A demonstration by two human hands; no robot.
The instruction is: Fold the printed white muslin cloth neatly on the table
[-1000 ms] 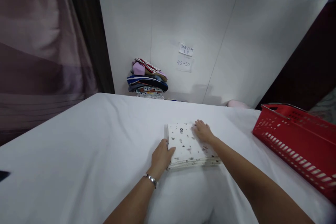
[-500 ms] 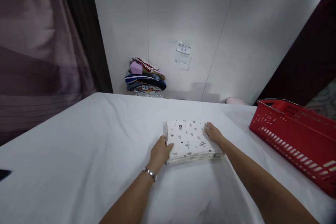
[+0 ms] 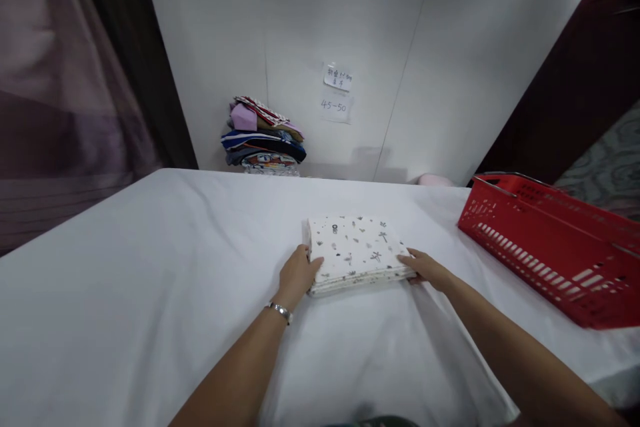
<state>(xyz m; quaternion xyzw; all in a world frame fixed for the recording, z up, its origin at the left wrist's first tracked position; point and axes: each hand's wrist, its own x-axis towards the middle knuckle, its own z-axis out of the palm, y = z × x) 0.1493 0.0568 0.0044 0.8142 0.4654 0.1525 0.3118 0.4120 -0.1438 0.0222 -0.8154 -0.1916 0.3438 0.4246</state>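
Observation:
A folded white cloth [image 3: 357,247] with small grey printed figures lies as a flat, layered rectangle on the white-covered table [image 3: 225,320]. At its left edge my left hand [image 3: 299,273] grips it, thumb on top and fingers hidden at the side. My right hand [image 3: 425,268] pinches the near right corner, with the thumb on the upper face and fingertips under the layers. A silver bracelet [image 3: 281,311] circles my left wrist.
To the right stands a red plastic basket [image 3: 540,247] with slotted sides. Behind the table, a pile of folded clothes [image 3: 265,137] rests against the white wall [image 3: 350,7], beside two handwritten paper signs [image 3: 337,107]. A pinkish curtain [image 3: 40,113] hangs at the left.
My right hand has moved from the far right top of the folded cloth to its near right corner, now gripping it. My left hand stays at the left edge. The view has shifted slightly.

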